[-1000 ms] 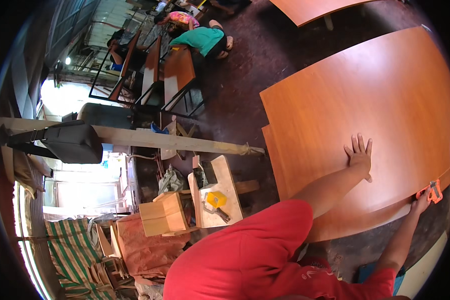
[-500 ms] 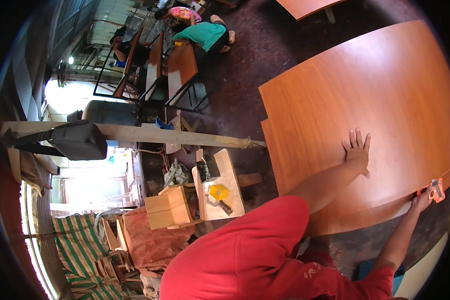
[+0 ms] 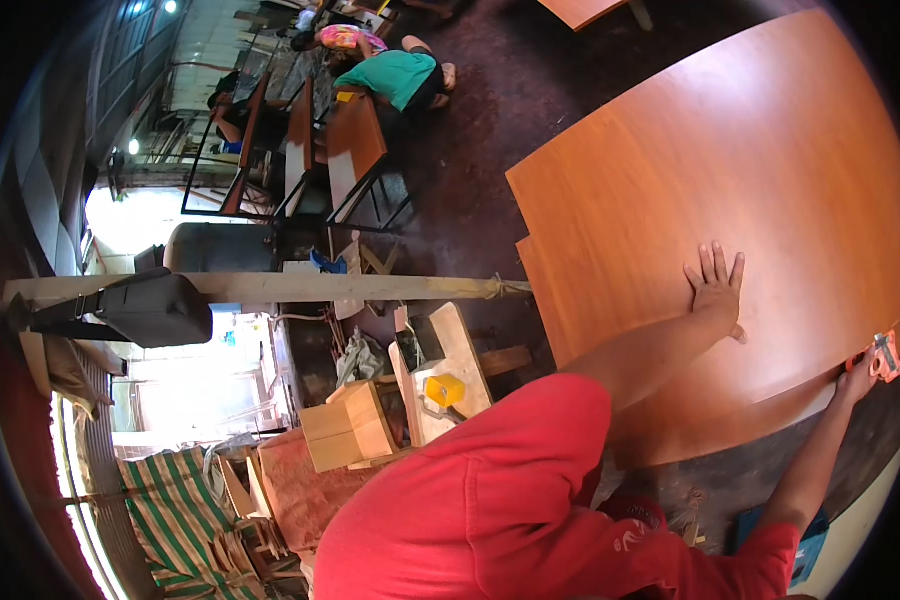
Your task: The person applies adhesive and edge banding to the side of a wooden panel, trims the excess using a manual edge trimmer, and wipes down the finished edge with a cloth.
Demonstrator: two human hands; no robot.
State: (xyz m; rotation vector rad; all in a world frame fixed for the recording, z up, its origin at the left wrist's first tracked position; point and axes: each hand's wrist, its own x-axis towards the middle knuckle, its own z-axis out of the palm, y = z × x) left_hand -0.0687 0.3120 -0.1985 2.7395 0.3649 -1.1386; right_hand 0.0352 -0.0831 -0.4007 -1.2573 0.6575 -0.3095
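Observation:
A large wood-grain board (image 3: pixel 630 220) with an orange-brown, glossy face fills the right side. My left hand (image 3: pixel 717 292) lies flat on that face, fingers spread, holding nothing. At the board's near right edge, my right hand (image 3: pixel 854 380) is closed on a small orange-and-silver hand tool (image 3: pixel 887 357). The tool sits against or very close to the edge; its exact contact cannot be made out. Both my arms come from red sleeves.
A wooden post (image 3: pixel 370 287) with a black bag (image 3: pixel 160 308) crosses the left. Below it are wooden pieces and a yellow block (image 3: pixel 444 390). Two people, one in a green shirt (image 3: pixel 395 80), crouch beside desks (image 3: pixel 355 140); another person is further left. A blue object (image 3: pixel 805 555) lies near my right arm.
My right hand and the orange tool have shifted slightly right and up along the board's edge. My left hand stays flat on the board. The whole view has tilted a little.

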